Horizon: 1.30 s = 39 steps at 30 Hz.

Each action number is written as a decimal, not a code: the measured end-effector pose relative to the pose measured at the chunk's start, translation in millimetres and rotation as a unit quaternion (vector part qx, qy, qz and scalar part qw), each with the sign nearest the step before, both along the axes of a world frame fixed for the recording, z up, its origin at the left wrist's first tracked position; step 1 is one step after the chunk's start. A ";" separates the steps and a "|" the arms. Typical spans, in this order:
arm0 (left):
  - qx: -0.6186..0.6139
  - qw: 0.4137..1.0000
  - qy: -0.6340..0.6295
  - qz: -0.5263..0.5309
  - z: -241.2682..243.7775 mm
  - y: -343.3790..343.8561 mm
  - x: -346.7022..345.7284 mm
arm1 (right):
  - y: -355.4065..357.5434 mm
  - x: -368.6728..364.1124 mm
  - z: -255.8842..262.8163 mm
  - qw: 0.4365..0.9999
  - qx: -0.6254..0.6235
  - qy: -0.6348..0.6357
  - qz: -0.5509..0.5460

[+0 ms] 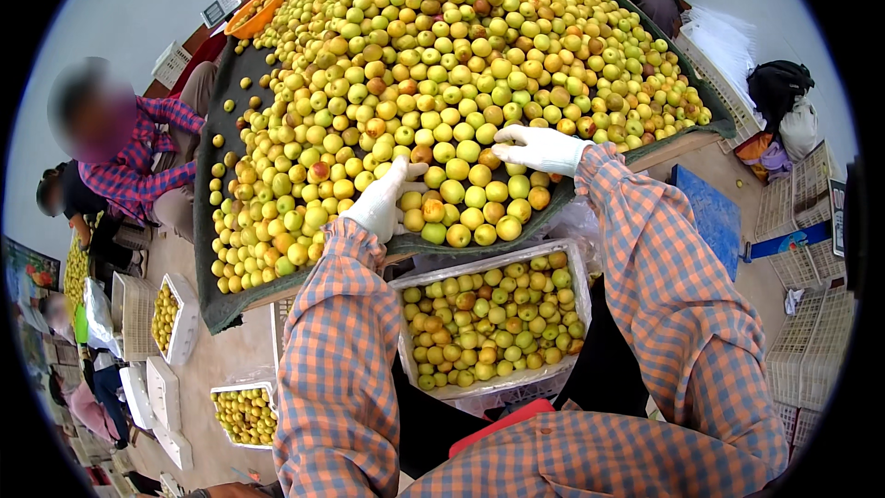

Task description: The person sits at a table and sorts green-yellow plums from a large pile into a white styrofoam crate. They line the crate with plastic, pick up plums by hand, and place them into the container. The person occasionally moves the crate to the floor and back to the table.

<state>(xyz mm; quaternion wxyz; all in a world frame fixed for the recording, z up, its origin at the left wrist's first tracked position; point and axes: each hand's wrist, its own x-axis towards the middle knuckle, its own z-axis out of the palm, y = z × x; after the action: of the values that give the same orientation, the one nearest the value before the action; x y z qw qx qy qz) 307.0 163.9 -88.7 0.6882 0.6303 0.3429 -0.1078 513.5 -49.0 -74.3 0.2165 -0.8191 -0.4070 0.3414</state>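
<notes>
A wide heap of small round yellow-green fruit (429, 76), jujube-like and some browned, lies on a table covered with dark green cloth (231, 111). My left hand (387, 199), in a white knit glove, rests at the heap's near edge with fingers apart against the fruit; its fingertips are partly hidden. To its right, my right hand (543, 149), gloved alike, hovers low over the fruit, thumb and fingers spread. Between the hands, a cluster of fruit sits at the cloth's front lip. Below that lip, a white foam box (584, 290) lined with clear plastic stands filled with the same fruit.
A person in a plaid shirt (148, 152) sits at the left; others sit at the far side. An orange basin (256, 12) stands at the far left corner. On the right are a blue platform (706, 220) and stacked plastic crates (805, 346). More fruit boxes (243, 415) stand lower left.
</notes>
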 end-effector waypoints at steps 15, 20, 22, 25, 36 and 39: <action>-0.112 0.988 -0.093 -0.058 -10.0 2.3 16.8 | -2.3 10.5 -7.1 0.934 0.057 0.344 -0.083; -0.179 0.978 -0.088 -0.065 -7.7 0.4 9.8 | 1.4 -5.6 -9.0 0.924 0.050 0.372 -0.075; -0.198 0.967 -0.112 -0.114 -9.3 -2.1 9.2 | 5.8 -17.5 -13.0 0.901 0.065 0.426 -0.052; -0.161 0.956 -0.146 -0.198 -2.5 -10.2 13.1 | 0.9 -20.2 -18.6 0.917 0.116 0.380 -0.022; 0.002 0.927 -0.170 -0.334 42.8 -45.0 -2.9 | -30.6 -57.1 14.0 0.935 0.085 0.342 0.041; 0.047 0.917 -0.202 -0.342 43.2 -58.5 -19.0 | -38.8 -71.0 23.3 0.958 0.087 0.263 0.079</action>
<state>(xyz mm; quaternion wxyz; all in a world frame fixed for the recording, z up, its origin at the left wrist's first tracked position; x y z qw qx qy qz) 288.0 105.4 -45.5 0.6336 0.7489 -0.0350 -0.1911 442.5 -87.8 -51.0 0.3589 -0.6438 -0.4269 0.5238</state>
